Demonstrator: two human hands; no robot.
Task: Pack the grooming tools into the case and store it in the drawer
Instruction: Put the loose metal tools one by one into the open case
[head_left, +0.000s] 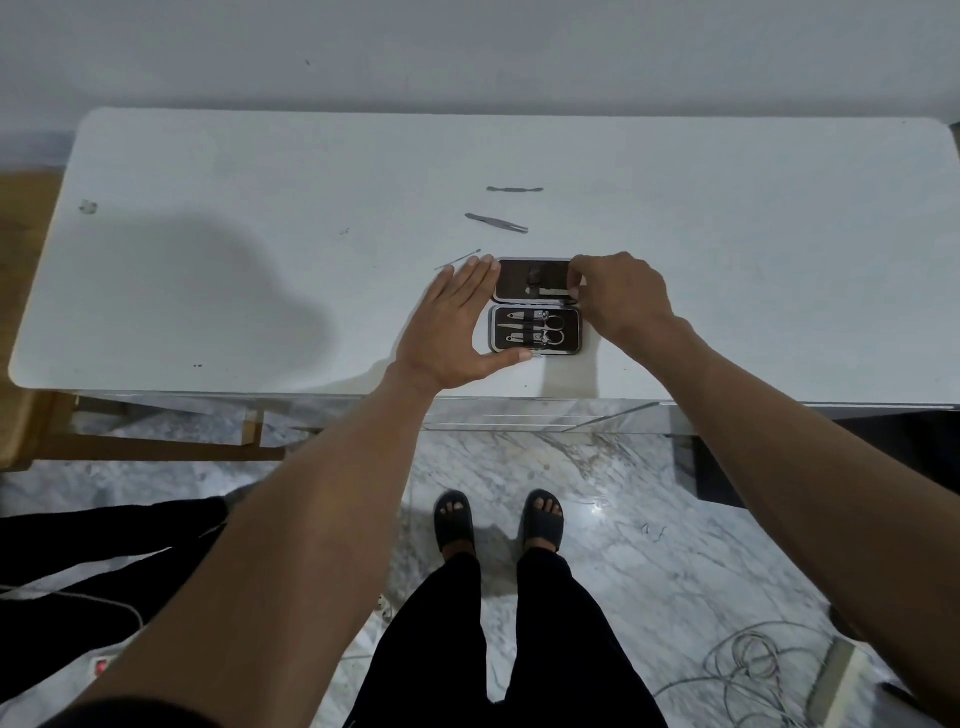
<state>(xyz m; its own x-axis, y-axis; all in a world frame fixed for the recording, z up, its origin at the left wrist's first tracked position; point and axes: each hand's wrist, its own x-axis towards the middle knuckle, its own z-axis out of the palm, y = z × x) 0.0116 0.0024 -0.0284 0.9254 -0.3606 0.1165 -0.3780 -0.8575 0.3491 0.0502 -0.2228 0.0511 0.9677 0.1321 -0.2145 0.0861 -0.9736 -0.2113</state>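
Two bare forearms were seen reaching forward from the bottom of the view, above black trousers and a pair of dark slide sandals planted on a marbled floor. Loose cables lay coiled on the floor at the lower right, and a wooden frame stood at the left, under the counter's edge.

On the white counter an open case was laid flat near the front edge — two dark halves hinged side by side, one nearer and one farther. In the nearer half, small scissors and other metal tools were strapped under a band. The left hand was held spread against the case's left side, its thumb stretched along the front edge and its fingers pointing up past the far half; the left grip was open, pressed to the case rather than closed on anything. The right hand was curled over the right end of the far half, fingertips pinched at a pale tool lying there; the right grip appeared closed on that tool, though the contact was partly hidden by the knuckles.

Farther back, three tools were left loose on the counter: a thin pick just beside the left fingertips, tweezers beyond it, and a flat double-ended pusher farthest of all. A large soft shadow was cast across the counter's left portion — behind everything a plain pale wall was seen.
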